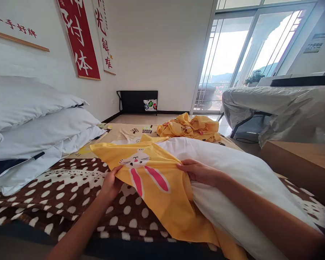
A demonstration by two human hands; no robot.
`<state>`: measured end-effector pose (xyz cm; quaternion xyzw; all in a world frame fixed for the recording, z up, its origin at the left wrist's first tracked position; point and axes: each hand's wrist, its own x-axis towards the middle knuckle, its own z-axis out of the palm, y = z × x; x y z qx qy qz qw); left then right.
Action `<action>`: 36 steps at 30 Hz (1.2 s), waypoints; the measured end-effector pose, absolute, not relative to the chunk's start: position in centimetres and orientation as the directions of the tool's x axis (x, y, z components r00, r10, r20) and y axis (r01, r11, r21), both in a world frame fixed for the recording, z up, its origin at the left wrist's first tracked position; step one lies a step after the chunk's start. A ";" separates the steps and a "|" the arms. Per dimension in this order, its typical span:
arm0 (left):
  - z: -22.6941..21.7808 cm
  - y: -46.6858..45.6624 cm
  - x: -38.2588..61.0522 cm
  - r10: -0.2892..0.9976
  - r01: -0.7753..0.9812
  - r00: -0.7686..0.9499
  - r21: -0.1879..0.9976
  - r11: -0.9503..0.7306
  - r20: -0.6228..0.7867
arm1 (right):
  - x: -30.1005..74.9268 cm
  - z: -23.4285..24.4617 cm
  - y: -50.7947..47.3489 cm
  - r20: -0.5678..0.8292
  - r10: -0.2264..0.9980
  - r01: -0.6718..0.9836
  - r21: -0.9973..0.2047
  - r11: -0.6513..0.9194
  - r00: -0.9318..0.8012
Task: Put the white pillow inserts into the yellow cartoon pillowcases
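Note:
A yellow pillowcase (162, 206) with a white rabbit print and pink ears is spread between my hands, the rabbit upside down to me. My left hand (111, 184) pinches its left edge beside the rabbit's face. Closed on a fold at the right side, my right hand (193, 170) is just above a plump white pillow (233, 162). The cloth lies partly against this pillow, and its lower corner hangs towards the bed's near edge. Whether any of the pillow is inside the cloth, I cannot tell.
White pillows (38, 126) are stacked at the left on a brown dotted blanket (76, 195). Crumpled yellow fabric (189, 126) lies at the bed's far side. A cardboard box (295, 169) and a plastic-covered table (281, 99) stand at the right. A black folded panel (132, 101) leans by the wall.

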<state>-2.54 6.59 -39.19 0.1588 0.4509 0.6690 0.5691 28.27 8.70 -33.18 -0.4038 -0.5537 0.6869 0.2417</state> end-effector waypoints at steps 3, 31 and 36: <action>-40.3 5.1 -1.2 0.931 -0.647 -0.257 0.762 0.034 -0.260 | 28.0 -33.6 8.3 -0.289 0.797 0.069 -0.952 -0.299 -0.529; -43.1 1.0 3.8 0.872 -0.370 0.217 0.789 0.490 -0.440 | 22.8 -35.4 5.5 -0.281 0.709 0.165 -0.959 -0.230 -0.647; -43.3 3.1 4.5 0.931 -0.473 -0.018 0.824 0.312 -0.363 | 22.0 -36.2 5.1 -0.249 0.769 0.087 -0.965 -0.246 -0.589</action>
